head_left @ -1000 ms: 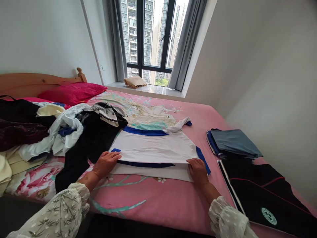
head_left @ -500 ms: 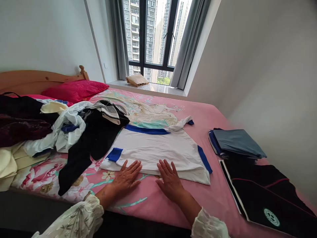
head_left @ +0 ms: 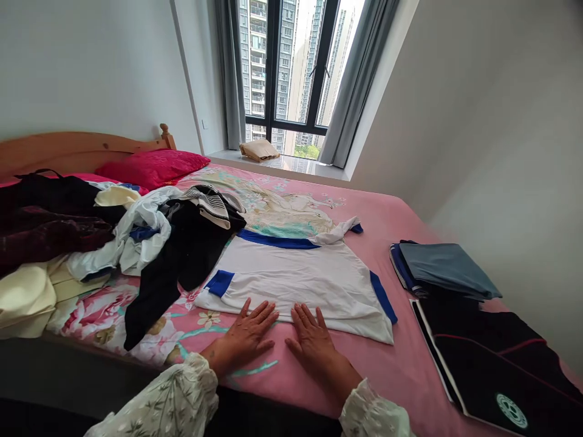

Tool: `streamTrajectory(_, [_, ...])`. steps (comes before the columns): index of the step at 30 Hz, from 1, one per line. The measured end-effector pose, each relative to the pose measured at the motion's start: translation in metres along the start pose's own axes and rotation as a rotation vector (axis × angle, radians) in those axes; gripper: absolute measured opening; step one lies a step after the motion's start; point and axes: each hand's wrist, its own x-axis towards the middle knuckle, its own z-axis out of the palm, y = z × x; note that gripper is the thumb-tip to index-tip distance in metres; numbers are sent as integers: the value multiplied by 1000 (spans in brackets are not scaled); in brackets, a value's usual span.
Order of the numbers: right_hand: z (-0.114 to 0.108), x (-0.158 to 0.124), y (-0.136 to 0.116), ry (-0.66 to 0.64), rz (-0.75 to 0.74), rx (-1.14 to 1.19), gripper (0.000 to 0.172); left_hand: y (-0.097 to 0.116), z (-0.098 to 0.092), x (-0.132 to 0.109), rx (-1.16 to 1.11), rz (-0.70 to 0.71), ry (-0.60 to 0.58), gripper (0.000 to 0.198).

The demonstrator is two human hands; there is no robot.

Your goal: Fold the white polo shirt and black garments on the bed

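Observation:
A white garment with blue trim [head_left: 300,276] lies spread flat on the pink bedsheet [head_left: 387,212]. My left hand [head_left: 246,334] rests open and flat at its near hem, fingers spread and tips on the cloth. Beside it my right hand [head_left: 314,340] lies open and flat too, fingertips touching the same hem. Both hands sit side by side near the middle of the hem and hold nothing.
A heap of unfolded clothes [head_left: 104,243], black, white and cream, fills the bed's left side. Folded blue-grey garments [head_left: 441,270] and a black garment with a green crest [head_left: 496,364] lie at the right. A red pillow [head_left: 155,167] and wooden headboard [head_left: 68,149] stand behind.
A second ago my hands gripped the garment's two near corners, folding it. They have let go and come together, now lying flat at the middle of the hem.

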Motion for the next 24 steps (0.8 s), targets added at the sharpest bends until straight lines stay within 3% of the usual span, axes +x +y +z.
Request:
streamTrajectory(3, [2, -9, 13, -32, 138, 7, 64, -16, 2, -11, -26, -134, 12, 53])
streamTrajectory(6, [-10, -4, 17, 50, 238, 24, 51, -34, -9, -8, -15, -290, 81, 42])
streamTrajectory(9, [-16, 18, 8, 164, 157, 35, 53, -37, -15, 16, -12, -276, 44, 45])
streamTrajectory(11, [-10, 28, 10, 143, 125, 36, 59, -40, -11, 27, -11, -320, -32, 49])
streamTrajectory(15, [7, 13, 54, 50, 354, -26, 72, -66, 6, 16, 25, -532, -92, 64])
streamTrajectory(18, [0, -12, 91, -1, 546, -66, 74, -86, 12, 4, 48, -566, -61, 68])
streamTrajectory(21, [-19, -17, 99, 4, 660, -65, 69, -83, 6, 15, 67, -587, -32, 57])
streamTrajectory(24, [-32, 3, 76, 130, 524, -57, 61, -61, -1, 43, 56, -444, 23, 47])
